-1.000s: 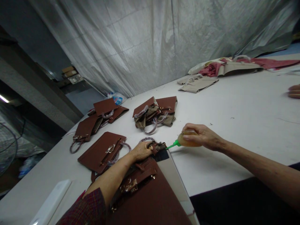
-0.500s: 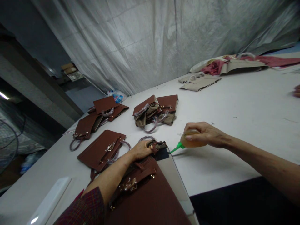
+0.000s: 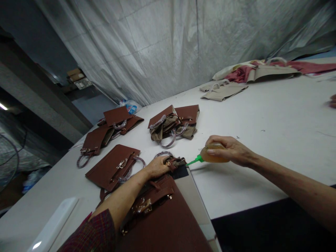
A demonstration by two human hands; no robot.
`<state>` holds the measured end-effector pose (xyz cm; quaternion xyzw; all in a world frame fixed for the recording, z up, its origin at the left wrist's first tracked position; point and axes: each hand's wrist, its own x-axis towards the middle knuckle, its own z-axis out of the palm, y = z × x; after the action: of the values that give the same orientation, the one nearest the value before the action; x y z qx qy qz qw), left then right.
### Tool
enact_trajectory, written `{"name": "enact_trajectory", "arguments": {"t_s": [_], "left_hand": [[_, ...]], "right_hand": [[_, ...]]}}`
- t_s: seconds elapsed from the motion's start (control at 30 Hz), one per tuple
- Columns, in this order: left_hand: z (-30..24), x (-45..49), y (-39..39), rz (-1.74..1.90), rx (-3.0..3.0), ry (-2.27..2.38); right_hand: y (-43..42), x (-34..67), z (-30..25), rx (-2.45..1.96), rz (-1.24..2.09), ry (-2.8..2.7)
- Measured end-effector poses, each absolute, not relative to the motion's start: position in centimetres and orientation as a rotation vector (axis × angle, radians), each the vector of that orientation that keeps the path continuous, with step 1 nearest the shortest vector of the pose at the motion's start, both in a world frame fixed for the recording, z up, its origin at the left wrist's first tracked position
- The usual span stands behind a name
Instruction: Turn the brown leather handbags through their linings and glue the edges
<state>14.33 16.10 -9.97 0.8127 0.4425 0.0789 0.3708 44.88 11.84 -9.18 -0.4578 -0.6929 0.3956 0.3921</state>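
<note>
My right hand (image 3: 228, 151) is closed round a squeeze bottle (image 3: 214, 154) of amber liquid. Its green nozzle (image 3: 194, 160) points left, and the tip is at the edge of a black patch (image 3: 181, 172) on the piece in front of me. My left hand (image 3: 157, 167) grips the bunched top of a brown handbag (image 3: 173, 163) beside that patch; part of its fingers is hidden. Below my left forearm lies a large brown bag panel (image 3: 168, 224) with metal fittings, along a pale strip (image 3: 193, 196).
Another brown handbag (image 3: 115, 166) lies to the left, with more brown bags (image 3: 187, 114) behind. Beige bag pieces (image 3: 224, 91) and pink cloth (image 3: 240, 74) lie at the back right. A white bar-shaped object (image 3: 54, 224) is at the lower left. Another person's fingers (image 3: 333, 101) show at the right edge.
The bottle in my right hand has shifted slightly left, its nozzle tip moving a little left and up along the patch's edge. My left hand keeps its hold.
</note>
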Motion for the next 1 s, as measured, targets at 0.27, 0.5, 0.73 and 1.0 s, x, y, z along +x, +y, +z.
{"name": "enact_trajectory", "arguments": {"t_s": [0.27, 0.5, 0.73, 1.0], "left_hand": [[-10.3, 14.2, 16.2, 0.217, 2.056, 1.125], [-10.3, 14.3, 16.2, 0.211, 2.074, 1.141], [-10.1, 14.4, 16.1, 0.203, 2.045, 1.125], [-10.9, 14.0, 16.6, 0.211, 2.007, 1.082]], "right_hand": [[11.2, 45.1, -9.7, -1.068, 1.123, -1.888], [11.1, 45.5, -9.9, -1.063, 1.112, -1.974], [10.6, 45.7, -10.6, -1.073, 1.099, -1.934], [8.7, 46.4, -10.9, -1.039, 1.213, -1.951]]}}
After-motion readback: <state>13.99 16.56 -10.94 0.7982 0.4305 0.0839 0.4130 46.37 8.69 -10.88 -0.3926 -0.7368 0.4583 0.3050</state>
